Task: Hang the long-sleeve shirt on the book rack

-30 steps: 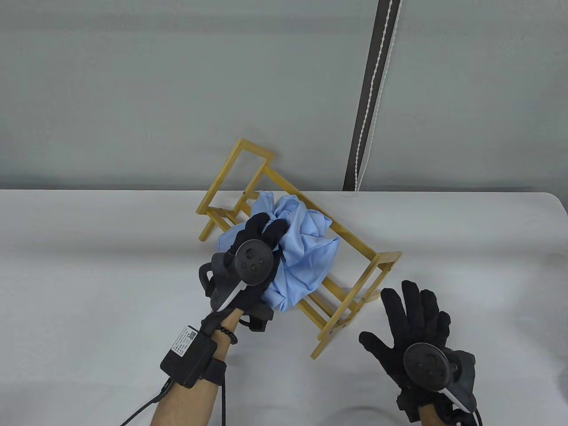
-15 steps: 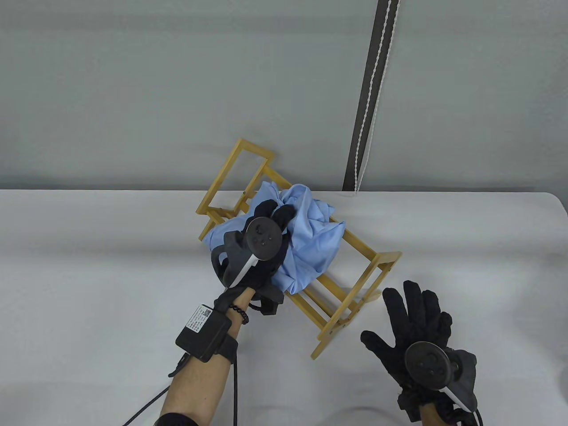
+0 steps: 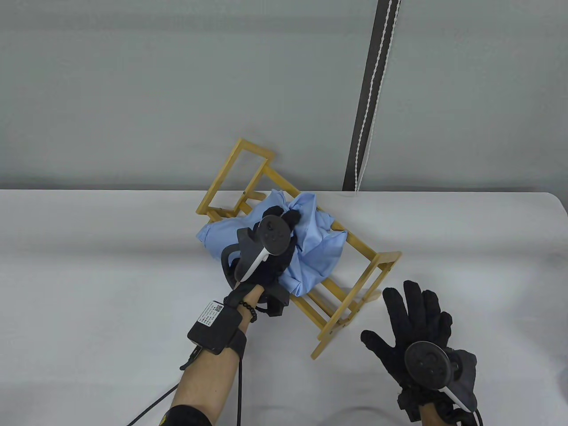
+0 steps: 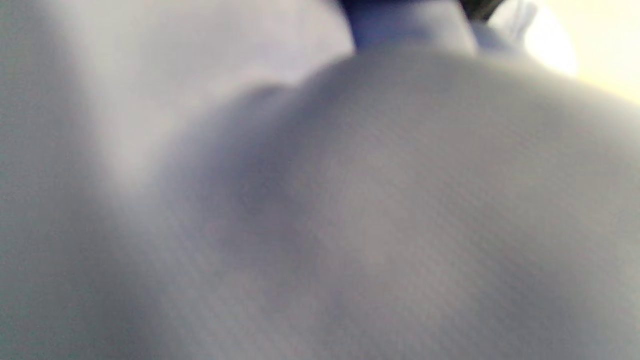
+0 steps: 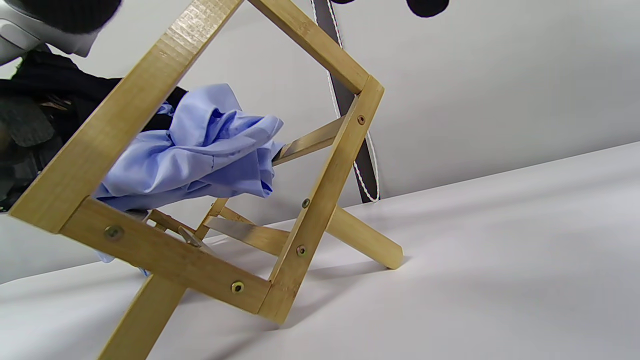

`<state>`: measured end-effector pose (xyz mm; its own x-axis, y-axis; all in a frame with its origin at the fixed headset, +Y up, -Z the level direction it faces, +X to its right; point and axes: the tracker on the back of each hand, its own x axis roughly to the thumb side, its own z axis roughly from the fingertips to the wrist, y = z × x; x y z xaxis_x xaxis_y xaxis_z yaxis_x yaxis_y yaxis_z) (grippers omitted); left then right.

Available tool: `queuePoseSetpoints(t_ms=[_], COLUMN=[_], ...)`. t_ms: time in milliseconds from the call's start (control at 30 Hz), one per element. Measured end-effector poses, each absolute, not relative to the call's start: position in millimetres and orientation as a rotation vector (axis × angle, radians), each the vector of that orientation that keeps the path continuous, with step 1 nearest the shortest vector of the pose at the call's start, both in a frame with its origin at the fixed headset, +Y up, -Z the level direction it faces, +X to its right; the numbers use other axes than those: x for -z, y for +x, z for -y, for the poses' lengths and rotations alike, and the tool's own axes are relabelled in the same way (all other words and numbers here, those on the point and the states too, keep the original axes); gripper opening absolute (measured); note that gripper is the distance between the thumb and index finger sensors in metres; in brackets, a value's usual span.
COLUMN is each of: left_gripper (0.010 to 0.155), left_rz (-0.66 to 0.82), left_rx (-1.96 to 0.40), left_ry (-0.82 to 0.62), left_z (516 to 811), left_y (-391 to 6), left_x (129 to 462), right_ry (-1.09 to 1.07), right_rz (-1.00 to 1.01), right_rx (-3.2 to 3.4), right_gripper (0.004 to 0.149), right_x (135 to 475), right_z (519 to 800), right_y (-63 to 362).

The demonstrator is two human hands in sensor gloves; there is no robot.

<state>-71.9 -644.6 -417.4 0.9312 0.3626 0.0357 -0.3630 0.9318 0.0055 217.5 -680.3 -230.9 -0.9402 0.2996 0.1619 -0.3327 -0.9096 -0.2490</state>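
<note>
Shirt (image 3: 317, 242) first: from the table view, the light-blue bundle sits bunched over the top rails of the book rack (image 3: 381, 262), near its far-left end. My left hand (image 3: 266, 253) grips a fistful of the cloth from above. Over the last second that hand has carried the bundle up and toward the back rail, and a fold now spills past the rack's left side. I judge that the shirt is on the rack but crumpled, so spreading it out is what remains. My right hand (image 3: 415, 330) lies flat on the table (image 3: 88, 275) with fingers spread, just right of the rack's near end, holding nothing, where it was before.

Left wrist view: only blurred pale cloth pressed against the lens; I cannot tell my fingers' grip here.

Right wrist view: through the rack's end frame (image 5: 320, 200), the shirt (image 5: 200, 155) is draped over a rail, clear of the table.
</note>
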Motion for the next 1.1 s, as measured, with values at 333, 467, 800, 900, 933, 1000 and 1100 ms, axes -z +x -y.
queuePoseSetpoints(t_ms=[333,467,800,900,933,1000,1100], left_gripper=[0.077,0.083,0.089,0.088,0.088,0.088,0.087], left_rz=[0.069,0.087,0.159,0.174,0.177,0.183,0.192], left_rx=[-0.283,-0.280,-0.300,-0.305,-0.303,-0.295,-0.270], left_ry=[-0.053,-0.040,0.011,0.026,0.035,0.061,0.090], left_z=[658.0,658.1,646.6,643.2,642.0,640.7,638.7], left_y=[-64.5,-65.3,-77.9,-82.3,-84.0,-87.3,-92.6], left_x=[416.3,411.7,395.8,390.7,388.0,383.3,375.0], right_ry=[0.172,0.179,0.199,0.205,0.207,0.214,0.222], right_rz=[0.401,0.403,0.403,0.401,0.398,0.393,0.386], right_rx=[-2.781,-2.781,-2.779,-2.784,-2.787,-2.795,-2.801], right_gripper=[0.089,0.090,0.089,0.089,0.089,0.090,0.090], right_x=[230.7,230.5,230.8,230.7,230.8,231.2,231.3], right_z=[680.1,680.3,680.9,681.4,681.9,682.8,683.6], right_y=[217.3,216.4,213.8,212.2,211.3,209.3,206.4])
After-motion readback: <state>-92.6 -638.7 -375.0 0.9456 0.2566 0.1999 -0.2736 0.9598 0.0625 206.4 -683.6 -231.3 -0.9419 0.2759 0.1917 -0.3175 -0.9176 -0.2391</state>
